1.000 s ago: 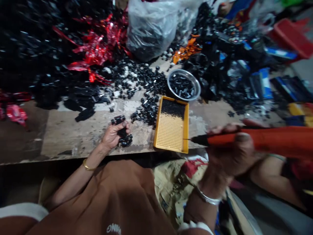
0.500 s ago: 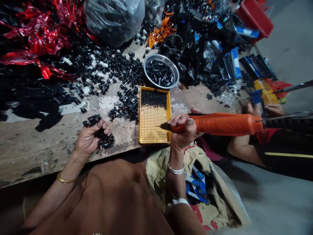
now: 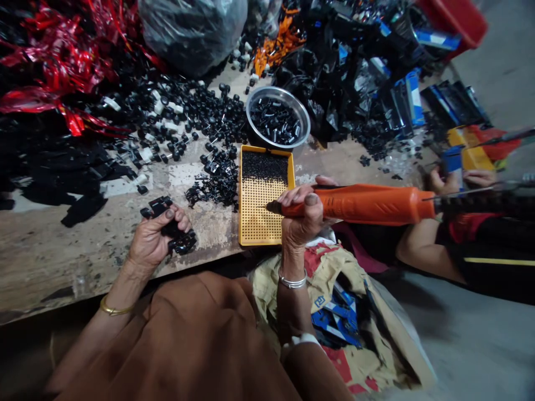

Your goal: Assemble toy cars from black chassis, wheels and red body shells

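My left hand point(image 3: 149, 240) is closed around a black toy car chassis point(image 3: 183, 241) with wheels, above the table's front edge. Fingers of my right hand point(image 3: 301, 218) wrap round an orange electric screwdriver point(image 3: 368, 204). Its thin bit points left, over the yellow perforated tray point(image 3: 256, 229). Small black screws point(image 3: 264, 165) are heaped at that tray's far end, and the nearer holes show bare. Whether a screw sits on the bit is too small to tell. Just behind the tray stands a clear round bowl point(image 3: 304, 135) of black and shiny small parts.
Wheel-and-axle pieces point(image 3: 175, 111) spread over the table left of the bowl. Red shiny parts point(image 3: 62, 67) and a stuffed plastic bag point(image 3: 192, 33) lie behind. A co-worker's hands point(image 3: 476, 177) are at the right. An open sack point(image 3: 330, 262) with blue-and-black pieces stands below the table edge.
My right hand and the screwdriver have shifted a little left, bringing the bit farther over the tray. My left hand keeps its hold on the chassis, nearly still.
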A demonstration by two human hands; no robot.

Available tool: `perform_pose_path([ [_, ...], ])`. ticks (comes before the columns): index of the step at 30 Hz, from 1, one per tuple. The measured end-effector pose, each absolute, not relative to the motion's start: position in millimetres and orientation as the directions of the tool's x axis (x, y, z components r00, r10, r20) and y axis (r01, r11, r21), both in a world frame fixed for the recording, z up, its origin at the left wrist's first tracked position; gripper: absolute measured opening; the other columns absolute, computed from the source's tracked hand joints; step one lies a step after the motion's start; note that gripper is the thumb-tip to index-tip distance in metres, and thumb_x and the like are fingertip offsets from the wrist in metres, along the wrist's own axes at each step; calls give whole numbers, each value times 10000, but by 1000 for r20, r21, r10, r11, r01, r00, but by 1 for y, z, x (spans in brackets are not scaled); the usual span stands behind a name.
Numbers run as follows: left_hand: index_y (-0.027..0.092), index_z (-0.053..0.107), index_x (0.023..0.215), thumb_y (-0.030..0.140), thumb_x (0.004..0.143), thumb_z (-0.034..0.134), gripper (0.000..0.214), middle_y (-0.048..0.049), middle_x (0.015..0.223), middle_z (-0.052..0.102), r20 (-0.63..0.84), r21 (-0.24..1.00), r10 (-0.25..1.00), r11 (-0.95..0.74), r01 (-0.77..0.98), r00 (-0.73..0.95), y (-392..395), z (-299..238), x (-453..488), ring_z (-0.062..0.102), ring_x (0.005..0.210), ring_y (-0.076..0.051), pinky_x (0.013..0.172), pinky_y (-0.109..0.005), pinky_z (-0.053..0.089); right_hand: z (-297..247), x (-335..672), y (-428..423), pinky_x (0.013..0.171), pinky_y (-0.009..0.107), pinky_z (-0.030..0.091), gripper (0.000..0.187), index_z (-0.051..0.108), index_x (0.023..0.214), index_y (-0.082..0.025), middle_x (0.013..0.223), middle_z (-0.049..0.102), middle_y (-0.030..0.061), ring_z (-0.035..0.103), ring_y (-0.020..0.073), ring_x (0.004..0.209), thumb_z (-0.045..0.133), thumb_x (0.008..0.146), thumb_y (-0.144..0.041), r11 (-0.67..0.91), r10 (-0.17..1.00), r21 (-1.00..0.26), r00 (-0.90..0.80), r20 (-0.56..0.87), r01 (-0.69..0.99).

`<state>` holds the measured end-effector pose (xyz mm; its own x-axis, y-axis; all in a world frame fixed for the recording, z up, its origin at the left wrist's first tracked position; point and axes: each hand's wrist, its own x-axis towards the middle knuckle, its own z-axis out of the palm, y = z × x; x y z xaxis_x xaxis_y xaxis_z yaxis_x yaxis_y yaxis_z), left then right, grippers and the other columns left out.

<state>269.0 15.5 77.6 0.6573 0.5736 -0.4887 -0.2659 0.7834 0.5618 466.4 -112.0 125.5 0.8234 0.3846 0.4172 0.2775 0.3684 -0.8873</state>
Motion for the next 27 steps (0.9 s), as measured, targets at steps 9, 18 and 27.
perform_pose_path([
  [9, 148, 613, 672, 148, 691, 713, 102, 9, 598, 493, -464, 577, 582, 771, -270, 667, 16, 77, 269, 495, 537, -91, 517, -211, 466, 124, 465, -110, 498, 271, 409, 403, 510, 977, -266, 598, 285, -73, 380, 93, 466, 525, 779, -616, 213, 365, -940, 870, 331, 268],
  [18, 147, 619, 664, 167, 641, 761, 145, 13, 601, 509, -463, 581, 590, 765, -276, 661, 15, 77, 269, 496, 544, -88, 523, -207, 469, 121, 464, -110, 489, 268, 400, 337, 506, 953, -278, 614, 309, -66, 392, 95, 472, 563, 794, -569, 275, 368, -914, 846, 386, 297],
  [27, 147, 617, 665, 172, 630, 772, 160, 16, 595, 516, -456, 584, 598, 760, -285, 660, 15, 76, 269, 500, 544, -91, 523, -212, 464, 123, 458, -105, 474, 259, 424, 341, 483, 812, -239, 584, 323, -76, 381, 71, 460, 567, 788, -569, 276, 344, -914, 857, 382, 297],
])
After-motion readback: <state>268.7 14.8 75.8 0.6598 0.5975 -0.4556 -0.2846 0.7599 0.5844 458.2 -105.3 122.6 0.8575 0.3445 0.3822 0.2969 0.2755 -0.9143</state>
